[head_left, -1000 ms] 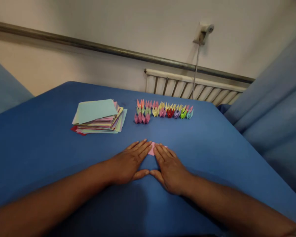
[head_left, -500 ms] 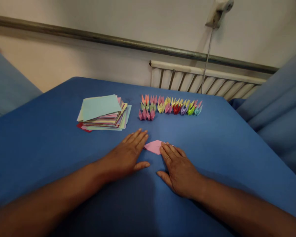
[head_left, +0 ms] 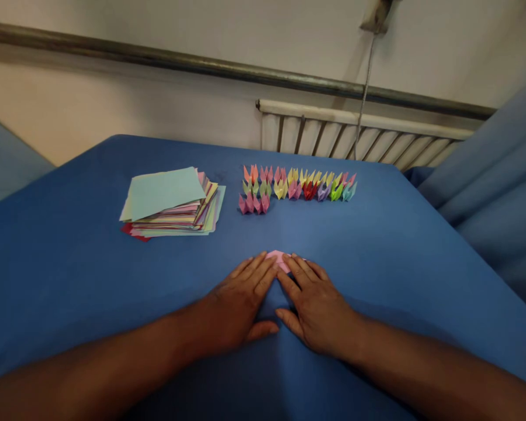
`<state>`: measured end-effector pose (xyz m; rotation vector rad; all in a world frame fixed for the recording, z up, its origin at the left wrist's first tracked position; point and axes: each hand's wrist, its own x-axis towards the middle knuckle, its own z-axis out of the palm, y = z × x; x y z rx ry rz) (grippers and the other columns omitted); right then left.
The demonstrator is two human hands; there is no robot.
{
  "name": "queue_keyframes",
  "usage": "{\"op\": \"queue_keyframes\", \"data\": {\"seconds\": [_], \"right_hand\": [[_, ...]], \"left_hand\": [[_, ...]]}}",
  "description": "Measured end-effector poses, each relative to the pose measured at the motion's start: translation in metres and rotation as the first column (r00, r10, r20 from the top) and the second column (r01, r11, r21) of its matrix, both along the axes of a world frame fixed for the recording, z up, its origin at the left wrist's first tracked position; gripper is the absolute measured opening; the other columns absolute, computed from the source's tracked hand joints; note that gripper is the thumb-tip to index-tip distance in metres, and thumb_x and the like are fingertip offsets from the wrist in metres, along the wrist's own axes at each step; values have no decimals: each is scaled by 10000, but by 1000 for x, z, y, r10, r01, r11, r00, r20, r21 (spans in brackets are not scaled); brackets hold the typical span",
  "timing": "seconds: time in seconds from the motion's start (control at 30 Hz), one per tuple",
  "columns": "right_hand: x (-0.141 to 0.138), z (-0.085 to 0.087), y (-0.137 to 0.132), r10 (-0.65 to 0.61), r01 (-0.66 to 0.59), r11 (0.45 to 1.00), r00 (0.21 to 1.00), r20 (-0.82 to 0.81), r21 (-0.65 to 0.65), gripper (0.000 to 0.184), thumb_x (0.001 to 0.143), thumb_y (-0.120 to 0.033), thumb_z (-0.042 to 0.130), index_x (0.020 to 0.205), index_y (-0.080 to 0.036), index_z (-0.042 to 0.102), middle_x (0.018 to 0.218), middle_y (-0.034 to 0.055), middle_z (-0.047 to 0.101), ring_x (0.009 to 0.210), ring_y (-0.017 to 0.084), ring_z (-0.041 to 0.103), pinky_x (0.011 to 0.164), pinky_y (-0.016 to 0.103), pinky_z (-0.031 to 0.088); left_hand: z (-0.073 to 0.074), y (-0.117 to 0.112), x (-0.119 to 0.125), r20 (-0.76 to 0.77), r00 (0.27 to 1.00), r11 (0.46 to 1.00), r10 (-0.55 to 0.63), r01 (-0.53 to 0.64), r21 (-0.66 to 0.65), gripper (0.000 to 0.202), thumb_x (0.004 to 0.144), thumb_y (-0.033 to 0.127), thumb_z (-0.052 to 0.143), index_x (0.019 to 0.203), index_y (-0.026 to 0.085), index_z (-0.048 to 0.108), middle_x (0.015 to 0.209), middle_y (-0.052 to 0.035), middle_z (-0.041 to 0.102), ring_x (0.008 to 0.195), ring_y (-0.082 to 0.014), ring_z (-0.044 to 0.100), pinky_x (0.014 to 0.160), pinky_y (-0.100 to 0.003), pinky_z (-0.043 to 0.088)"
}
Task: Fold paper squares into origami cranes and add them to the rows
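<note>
"What's being touched?"
"A folded pink paper, well in from the far edge of the blue counter; the left hand and right hand lay flattened fingers on it."
"Farther back?"
"Stacked coloured papers toward the far left corner, folded paper cranes in rows near the far edge."

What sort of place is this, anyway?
Probably a plain indoor room; its exact use I can't tell. A radiator and a metal pipe run along the wall, and blue curtain-like fabric hangs at the right.
</note>
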<state>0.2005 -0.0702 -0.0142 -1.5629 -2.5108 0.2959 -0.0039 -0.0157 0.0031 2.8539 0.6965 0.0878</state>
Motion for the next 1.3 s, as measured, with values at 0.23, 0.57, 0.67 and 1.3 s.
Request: {"op": "queue_keyframes", "data": {"seconds": [0.23,0.57,0.67,1.3], "right_hand": [[0,6,-3,-54,55,998,996,69,-15,669,900,-467,456,1421,-58,362,1485,194,331,1377,310,291,1119,478,254],[21,5,1,-237,229,971,950,203,67,615,902,-462,445,1317,-11,488,1403,262,425,1294,374,394,1021,536,328],[27,11,5,-283,271,958,942,178,89,549,912,-407,450,1304,-26,500,1367,249,473,1251,360,442,999,521,354],[23,-6,60,71,-135,985,881,-468,-105,324,763,-168,648,1065,-200,533,996,32,543,850,142,579,772,300,486]], "left_hand": [[-2,-3,-9,-172,979,994,107,-100,49,948,798,724,393,1407,1,331,1476,-281,284,1381,-384,256,1113,-493,247],[-3,-2,-17,-176,975,986,139,-120,113,923,794,715,421,1386,9,378,1442,-290,346,1328,-404,352,1073,-514,281],[-6,-1,-17,-134,980,983,148,-131,132,910,785,705,455,1378,18,392,1438,-284,358,1327,-406,352,1081,-513,267],[15,19,5,120,978,986,169,-169,-10,290,927,301,449,1160,166,556,1098,-96,615,988,-229,559,870,-382,443]]}}
